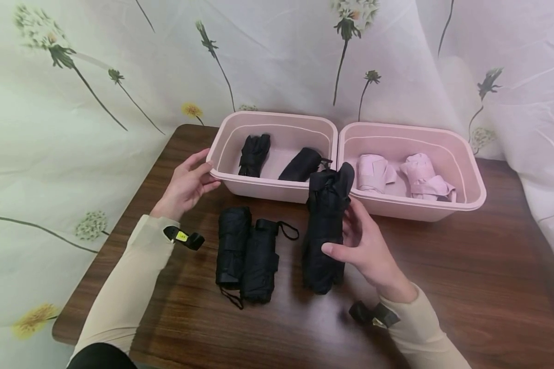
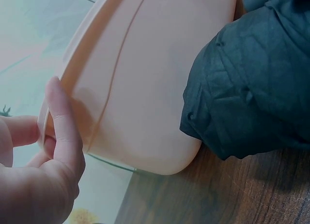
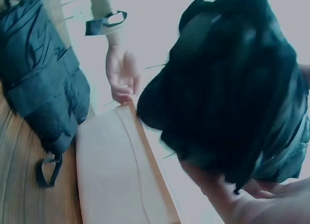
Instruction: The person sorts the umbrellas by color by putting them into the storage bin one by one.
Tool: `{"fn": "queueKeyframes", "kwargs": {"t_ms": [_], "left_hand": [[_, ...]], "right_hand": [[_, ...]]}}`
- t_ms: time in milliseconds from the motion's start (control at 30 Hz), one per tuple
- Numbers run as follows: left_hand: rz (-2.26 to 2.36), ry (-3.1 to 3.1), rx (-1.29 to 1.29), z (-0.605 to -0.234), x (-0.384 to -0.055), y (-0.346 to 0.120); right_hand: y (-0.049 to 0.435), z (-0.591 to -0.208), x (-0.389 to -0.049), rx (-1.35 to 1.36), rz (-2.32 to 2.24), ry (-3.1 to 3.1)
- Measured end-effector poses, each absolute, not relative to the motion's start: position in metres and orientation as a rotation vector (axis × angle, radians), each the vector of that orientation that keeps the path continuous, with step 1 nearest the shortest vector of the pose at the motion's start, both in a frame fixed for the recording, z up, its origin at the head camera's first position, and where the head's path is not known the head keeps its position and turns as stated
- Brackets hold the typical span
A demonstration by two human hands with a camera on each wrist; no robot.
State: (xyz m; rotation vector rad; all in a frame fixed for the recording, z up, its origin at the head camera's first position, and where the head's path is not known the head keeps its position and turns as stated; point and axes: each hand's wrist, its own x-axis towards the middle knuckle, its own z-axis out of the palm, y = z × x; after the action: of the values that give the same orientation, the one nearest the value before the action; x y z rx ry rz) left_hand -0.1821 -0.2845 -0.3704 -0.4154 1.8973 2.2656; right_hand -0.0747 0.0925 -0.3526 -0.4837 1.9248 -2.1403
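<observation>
My right hand (image 1: 374, 251) grips a folded black umbrella (image 1: 324, 230), raised in front of the two pink bins with its upper end overlapping the left bin's near right corner. In the right wrist view this umbrella (image 3: 227, 88) fills much of the picture. My left hand (image 1: 184, 182) pinches the left rim of the left pink bin (image 1: 268, 188), thumb on one side and fingers on the other, as the left wrist view shows. Two more folded black umbrellas (image 1: 233, 246) lie side by side on the table between my hands, with wrist loops showing.
Inside the left bin lie two black umbrellas (image 1: 255, 154), apart from each other. The right pink bin (image 1: 411, 210) stands beside it and holds two folded pink umbrellas (image 1: 374, 171). Both bins stand near the back of the brown wooden table (image 1: 489, 287), before a flowered cloth (image 1: 277, 61).
</observation>
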Motion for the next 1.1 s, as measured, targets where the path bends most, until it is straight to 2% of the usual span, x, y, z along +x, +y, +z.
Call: {"fn": "queueKeyframes", "kwargs": {"t_ms": [433, 767, 1100], "left_hand": [[2.272, 1.880, -0.408, -0.371, -0.182, -0.285], [2.291, 1.868, -0.390, -0.371, -0.182, -0.285], [2.278, 1.872, -0.416, -0.371, -0.182, -0.285]], "right_hand": [[0.092, -0.347, -0.084, -0.461, -2.425, 1.634], [0.090, -0.334, -0.097, -0.224, -2.593, 1.364], [0.081, -0.326, -0.121, -0.331, -2.694, 1.098]]}}
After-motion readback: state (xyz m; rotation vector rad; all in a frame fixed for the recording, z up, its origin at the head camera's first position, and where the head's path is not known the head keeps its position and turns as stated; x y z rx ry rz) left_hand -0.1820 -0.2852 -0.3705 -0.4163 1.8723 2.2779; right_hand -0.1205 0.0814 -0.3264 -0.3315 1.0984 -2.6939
